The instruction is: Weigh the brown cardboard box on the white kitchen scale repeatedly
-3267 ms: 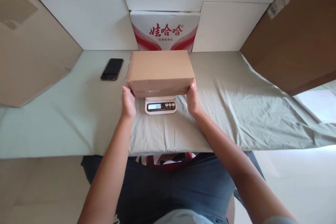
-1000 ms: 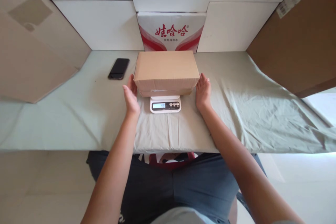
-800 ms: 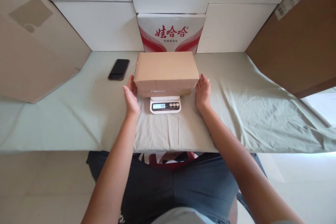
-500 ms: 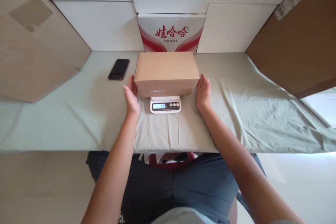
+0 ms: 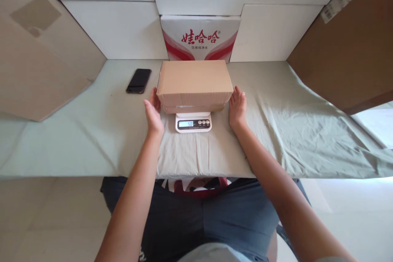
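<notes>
A brown cardboard box (image 5: 195, 77) rests on a small white digital scale (image 5: 193, 131) in the middle of the table. The scale's lit display seems to read 50, and its weighing plate is mostly hidden under the box. At the box's left end is my left hand (image 5: 154, 111), open, thumb apart and fingertips partly behind the box's edge. My right hand (image 5: 238, 108) stands open at the right end, palm turned toward the box. Whether the fingertips touch the cardboard I cannot tell; neither hand is closed around it.
A black phone (image 5: 139, 81) lies to the left on the green cloth (image 5: 123, 139). Behind the box stand a white-and-red carton (image 5: 201, 39) and several white boxes. Large brown cardboard boxes flank the table at left (image 5: 46, 57) and right (image 5: 350, 53).
The reading on the scale has gone from what looks like 49 to 50. Both hands and the box have stayed in place.
</notes>
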Available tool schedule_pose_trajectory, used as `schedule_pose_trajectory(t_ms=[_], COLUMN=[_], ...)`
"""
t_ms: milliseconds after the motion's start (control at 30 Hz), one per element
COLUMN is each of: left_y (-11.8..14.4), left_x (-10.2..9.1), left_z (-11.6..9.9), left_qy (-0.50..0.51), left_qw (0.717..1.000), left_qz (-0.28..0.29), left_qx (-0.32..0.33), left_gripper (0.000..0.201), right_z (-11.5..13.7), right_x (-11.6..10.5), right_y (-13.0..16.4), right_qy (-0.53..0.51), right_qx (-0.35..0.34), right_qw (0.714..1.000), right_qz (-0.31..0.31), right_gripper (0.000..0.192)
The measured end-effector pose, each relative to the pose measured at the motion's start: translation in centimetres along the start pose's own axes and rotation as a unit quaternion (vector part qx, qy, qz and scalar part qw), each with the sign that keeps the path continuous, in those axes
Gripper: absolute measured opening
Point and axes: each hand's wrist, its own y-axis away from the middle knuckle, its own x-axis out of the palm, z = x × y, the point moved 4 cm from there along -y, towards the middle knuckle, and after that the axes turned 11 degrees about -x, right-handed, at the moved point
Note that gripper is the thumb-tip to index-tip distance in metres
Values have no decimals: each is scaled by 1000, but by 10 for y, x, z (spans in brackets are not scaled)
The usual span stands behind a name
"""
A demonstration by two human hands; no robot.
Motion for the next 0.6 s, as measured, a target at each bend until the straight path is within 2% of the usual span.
schedule_pose_trajectory(t_ms=[333, 600], left_y=[-2, 6], left_x=[-2, 6], left_z=[2, -5], left_qy=[-1, 11], left_qw=[1000, 1000], left_qz=[14, 4], left_qx=[5, 8], left_gripper=[104, 108], right_z=[2, 1], right_x=[0, 0], right_y=[0, 1], right_qy=[9, 13], right_qx=[-6, -5], right_qw=[1000, 1000], right_qz=[5, 12], right_gripper=[80, 72])
